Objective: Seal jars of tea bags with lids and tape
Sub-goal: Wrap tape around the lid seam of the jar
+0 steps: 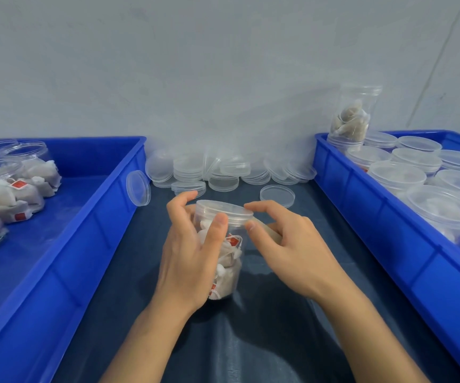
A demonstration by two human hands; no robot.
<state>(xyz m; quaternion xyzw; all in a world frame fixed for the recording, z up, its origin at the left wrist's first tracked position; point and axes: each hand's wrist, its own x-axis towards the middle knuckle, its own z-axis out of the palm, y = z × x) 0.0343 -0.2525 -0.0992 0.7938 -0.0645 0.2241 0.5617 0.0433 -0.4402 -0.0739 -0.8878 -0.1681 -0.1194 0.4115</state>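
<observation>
Standing upright mid-surface on the dark cloth, between two blue bins: clear jar packed with tea bags, lid seated on top. Wrapped around the jar's left side, left hand, thumb pressed just under the lid rim, fingers curled behind. At the lid's right edge, right hand, forefinger and thumb nearly closed, pinching the rim. Toward the surface's far edge, heaped spare lids.
</observation>
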